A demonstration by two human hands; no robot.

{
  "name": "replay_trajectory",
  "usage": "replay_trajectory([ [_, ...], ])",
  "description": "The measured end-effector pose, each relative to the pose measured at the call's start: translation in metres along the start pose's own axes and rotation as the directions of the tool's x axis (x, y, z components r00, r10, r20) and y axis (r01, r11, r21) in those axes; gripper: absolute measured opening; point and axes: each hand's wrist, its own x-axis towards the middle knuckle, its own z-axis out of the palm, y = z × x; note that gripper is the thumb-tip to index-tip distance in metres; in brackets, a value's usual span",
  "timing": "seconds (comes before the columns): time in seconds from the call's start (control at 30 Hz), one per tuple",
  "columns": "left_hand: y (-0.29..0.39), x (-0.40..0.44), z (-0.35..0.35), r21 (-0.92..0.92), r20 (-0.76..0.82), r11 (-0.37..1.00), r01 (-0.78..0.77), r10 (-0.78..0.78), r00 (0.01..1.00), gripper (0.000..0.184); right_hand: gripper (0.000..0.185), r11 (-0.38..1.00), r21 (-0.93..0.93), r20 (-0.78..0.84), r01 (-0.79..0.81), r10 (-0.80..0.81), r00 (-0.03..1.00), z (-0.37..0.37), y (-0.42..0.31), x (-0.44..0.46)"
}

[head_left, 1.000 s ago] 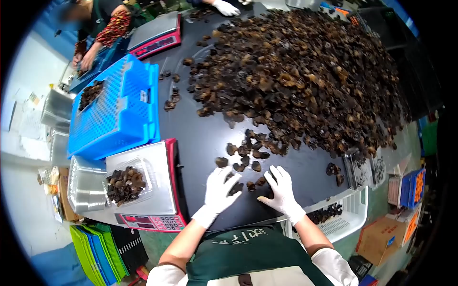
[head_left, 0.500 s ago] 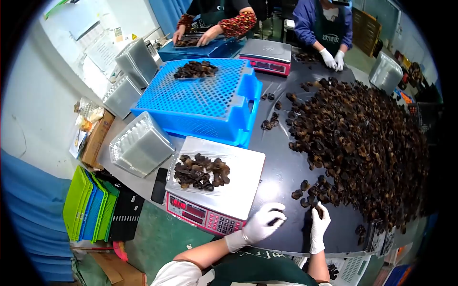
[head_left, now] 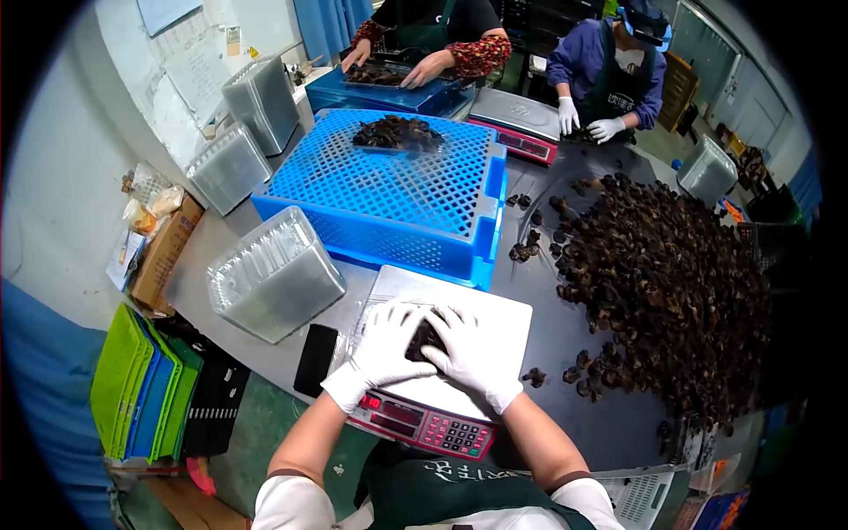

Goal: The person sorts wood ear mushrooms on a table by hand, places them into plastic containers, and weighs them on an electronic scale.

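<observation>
My left hand (head_left: 382,346) and my right hand (head_left: 468,352), both in white gloves, lie side by side with fingers stretched over a clear plastic tray on the scale (head_left: 505,331). Dark brown wood ear mushrooms (head_left: 426,341) show in the gap between my thumbs and forefingers. My palms and fingers cover most of the tray and the mushrooms. Red digits glow on the scale's front panel. A large heap of wood ear mushrooms (head_left: 671,291) spreads over the table to the right, with a single loose piece (head_left: 534,377) near my right wrist.
A blue crate (head_left: 380,234) stands behind the scale, bearing a filled tray (head_left: 397,134). Stacked clear trays (head_left: 276,274) and a black phone (head_left: 316,359) are at left. Two co-workers handle mushrooms across the table, near another scale (head_left: 512,124).
Both hands have come onto the tray on the scale; my right hand has left the heap's edge. The view has shifted, and the co-worker at back right has moved their hands apart.
</observation>
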Motion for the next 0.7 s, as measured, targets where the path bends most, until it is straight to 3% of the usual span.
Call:
replay_trajectory([
  [0.03, -0.002, -0.004, 0.001, -0.003, 0.025, 1.000, -0.018, 0.018, 1.000, 0.085, 0.057, 0.999, -0.041, 0.026, 0.014, -0.013, 1.000, 0.003, 0.000, -0.002],
  [0.1, -0.011, -0.001, -0.005, -0.144, 0.013, 0.988, -0.053, 0.055, 0.998, 0.091, 0.056, 0.995, 0.102, -0.054, 0.021, -0.015, 0.998, -0.012, 0.004, -0.008],
  [0.13, -0.011, 0.000, -0.018, -0.202, 0.037, 0.979, -0.037, 0.045, 0.998, 0.095, 0.053, 0.871, 0.477, 0.010, -0.115, 0.126, 0.992, -0.033, -0.003, -0.012],
  [0.17, -0.018, -0.003, -0.023, -0.202, 0.083, 0.979, -0.026, 0.044, 0.996, 0.100, 0.049, 0.596, 0.784, -0.045, -0.174, 0.335, 0.941, -0.024, 0.002, -0.024],
  [0.2, -0.023, -0.006, -0.030, -0.241, 0.036, 0.970, -0.024, 0.033, 0.999, 0.102, 0.045, 0.781, 0.599, -0.183, -0.177, 0.349, 0.919, -0.042, 0.011, -0.034],
  [0.23, -0.027, -0.011, -0.036, -0.274, -0.013, 0.961, -0.024, 0.021, 1.000, 0.104, 0.040, 0.870, 0.474, -0.396, -0.135, 0.347, 0.850, -0.035, 0.034, -0.046],
  [0.27, -0.033, -0.017, -0.041, -0.330, -0.031, 0.944, 0.022, -0.034, 0.999, 0.106, 0.032, 0.912, 0.370, -0.477, -0.179, 0.351, 0.805, -0.033, 0.058, -0.060],
  [0.37, -0.054, -0.036, -0.048, -0.343, -0.091, 0.932, 0.120, -0.160, 0.983, 0.101, 0.028, 0.839, 0.329, -0.422, -0.433, 0.541, 0.727, -0.007, 0.112, -0.115],
  [0.5, -0.062, -0.045, -0.044, -0.363, -0.127, 0.918, 0.160, -0.219, 0.967, 0.085, 0.036, 0.870, -0.040, -0.195, -0.492, 0.476, 0.858, 0.040, 0.103, -0.167],
  [0.53, -0.057, -0.044, -0.046, -0.386, -0.127, 0.906, 0.173, -0.238, 0.963, 0.074, 0.040, 0.864, -0.237, -0.162, -0.445, 0.417, 0.894, 0.044, 0.094, -0.172],
  [0.63, -0.052, -0.040, -0.041, -0.403, -0.137, 0.897, 0.180, -0.254, 0.957, 0.063, 0.026, 0.825, -0.011, -0.215, -0.565, 0.550, 0.807, 0.047, 0.097, -0.178],
  [0.67, -0.046, -0.038, -0.042, -0.402, -0.175, 0.900, 0.167, -0.255, 0.951, 0.050, 0.023, 0.794, 0.017, -0.240, -0.608, 0.594, 0.768, 0.047, 0.099, -0.178],
  [0.7, -0.045, -0.038, -0.042, -0.402, -0.174, 0.901, 0.165, -0.252, 0.952, 0.050, 0.022, 0.776, 0.035, -0.251, -0.630, 0.617, 0.746, 0.042, 0.100, -0.172],
])
